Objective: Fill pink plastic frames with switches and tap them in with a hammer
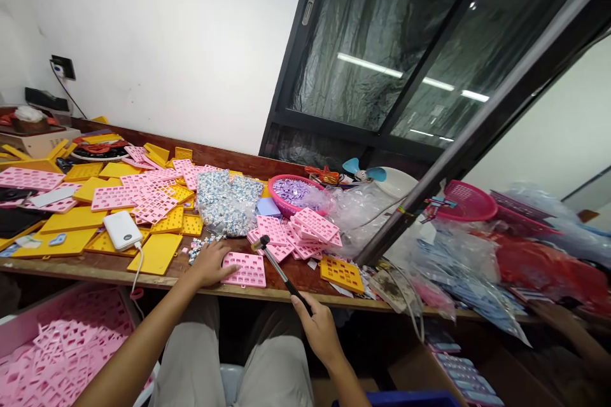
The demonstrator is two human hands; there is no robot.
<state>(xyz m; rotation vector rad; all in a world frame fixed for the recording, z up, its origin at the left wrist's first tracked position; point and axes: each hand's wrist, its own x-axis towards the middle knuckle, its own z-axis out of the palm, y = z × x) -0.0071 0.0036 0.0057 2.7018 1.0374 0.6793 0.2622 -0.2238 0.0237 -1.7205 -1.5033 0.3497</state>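
My left hand (pixel 211 264) rests on the wooden table (pixel 109 270), fingers flat, touching the left edge of a pink plastic tray (pixel 245 269) with rows of square holes. My right hand (pixel 319 329) is closed round the black handle of a small hammer (pixel 279 270). The hammer's head hovers just above the pink tray's upper right corner. Small white and blue pieces (pixel 199 247) lie scattered just beyond my left hand.
Yellow trays (pixel 155 253) and pink trays (pixel 312 224) are piled across the table. A clear bag of pieces (pixel 226 202), a pink basket (pixel 292 194), a white power bank (pixel 122 230) and plastic bags (pixel 453 254) crowd it. A bin of pink trays (pixel 62 343) stands low left. Another person's arm (pixel 573 331) shows at right.
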